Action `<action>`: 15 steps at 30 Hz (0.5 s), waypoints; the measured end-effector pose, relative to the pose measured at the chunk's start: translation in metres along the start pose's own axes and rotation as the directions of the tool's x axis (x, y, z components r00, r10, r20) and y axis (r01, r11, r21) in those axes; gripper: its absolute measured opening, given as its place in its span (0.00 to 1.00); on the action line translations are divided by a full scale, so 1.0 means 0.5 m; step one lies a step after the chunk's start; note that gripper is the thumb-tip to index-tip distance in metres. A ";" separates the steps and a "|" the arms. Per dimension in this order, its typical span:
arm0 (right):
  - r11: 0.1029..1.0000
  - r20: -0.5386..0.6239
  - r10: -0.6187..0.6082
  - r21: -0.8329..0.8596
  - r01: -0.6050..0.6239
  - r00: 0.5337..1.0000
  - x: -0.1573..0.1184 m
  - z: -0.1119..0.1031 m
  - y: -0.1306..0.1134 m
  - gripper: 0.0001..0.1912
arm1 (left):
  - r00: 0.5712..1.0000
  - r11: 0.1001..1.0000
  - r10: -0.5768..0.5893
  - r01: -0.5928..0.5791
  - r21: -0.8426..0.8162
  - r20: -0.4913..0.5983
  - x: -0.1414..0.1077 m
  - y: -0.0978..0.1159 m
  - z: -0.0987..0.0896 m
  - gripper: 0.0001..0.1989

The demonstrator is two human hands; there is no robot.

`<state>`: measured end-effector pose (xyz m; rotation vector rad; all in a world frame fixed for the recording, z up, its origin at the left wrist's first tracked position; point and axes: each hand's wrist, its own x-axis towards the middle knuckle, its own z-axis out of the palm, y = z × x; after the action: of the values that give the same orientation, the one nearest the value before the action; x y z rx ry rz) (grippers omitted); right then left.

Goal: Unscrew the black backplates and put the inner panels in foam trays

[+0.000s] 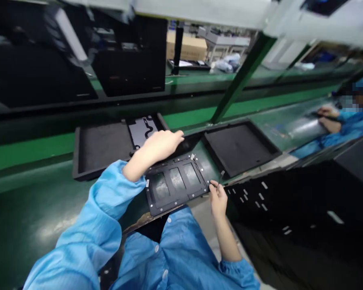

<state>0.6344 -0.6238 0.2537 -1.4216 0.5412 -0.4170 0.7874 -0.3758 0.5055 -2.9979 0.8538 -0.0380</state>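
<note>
A black rectangular frame (184,197) with three cut-out windows and small round studs along its rim lies at the bench's near edge. Over its far side, my left hand (161,146) is closed on a thin dark panel (191,143), which stands tilted behind the frame. The hand itself hides part of that panel. At the frame's right corner, my right hand (218,199) pinches a slim dark strip with a small pale tip (222,173); its exact kind is unclear.
Left behind is a black foam tray (105,141) bearing a grey panel with a black curved strip (143,131). Another black tray (240,147) sits right. Dark panels (290,209) stand stacked at the right, a green post (242,82) rises behind, and a co-worker's hand (328,111) shows far right.
</note>
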 end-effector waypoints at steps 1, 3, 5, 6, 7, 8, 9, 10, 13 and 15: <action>1.000 0.009 0.000 -0.006 0.001 1.000 -0.004 0.000 0.005 0.31 | 1.000 0.999 -0.017 0.016 0.049 0.008 0.000 0.003 -0.003 0.20; 0.999 0.048 -0.024 -0.031 0.026 0.999 -0.011 0.001 0.011 0.30 | 0.999 0.990 -0.040 0.036 0.133 0.028 -0.007 0.018 -0.004 0.21; 0.998 0.077 -0.050 -0.039 0.053 0.996 -0.016 0.003 0.012 0.29 | 0.997 0.980 -0.050 0.038 0.194 0.057 -0.021 0.047 0.000 0.21; 0.998 0.077 -0.051 -0.027 0.053 0.996 -0.017 0.004 0.012 0.29 | 0.996 0.975 -0.049 0.034 0.220 0.068 -0.032 0.064 0.005 0.21; 0.999 0.071 -0.048 -0.011 0.049 0.996 -0.018 0.005 0.012 0.29 | 0.996 0.970 -0.042 0.022 0.240 0.077 -0.044 0.083 0.011 0.21; 0.999 0.063 -0.044 0.005 0.043 0.997 -0.019 0.005 0.011 0.29 | 0.996 0.967 -0.026 0.003 0.255 0.085 -0.058 0.102 0.019 0.21; 0.999 0.056 -0.040 0.017 0.039 0.998 -0.020 0.005 0.010 0.29 | 0.996 0.965 0.000 -0.025 0.263 0.094 -0.073 0.120 0.029 0.20; 0.999 0.053 -0.036 0.025 0.035 0.998 -0.021 0.004 0.009 0.29 | 0.995 0.962 0.030 -0.055 0.267 0.098 -0.088 0.137 0.039 0.20; 0.999 0.066 -0.017 0.049 0.013 0.998 -0.021 0.001 0.010 0.29 | 0.990 0.953 0.116 -0.133 0.273 0.076 -0.127 0.173 0.076 0.20; 0.997 0.077 -0.011 0.082 0.005 0.997 -0.020 0.000 0.014 0.29 | 0.986 0.945 0.165 -0.168 0.281 0.033 -0.149 0.188 0.102 0.21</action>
<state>0.6258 -0.6172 0.2480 -1.3557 0.4503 -0.3847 0.6763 -0.4154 0.4503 -2.6505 1.0034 -0.1311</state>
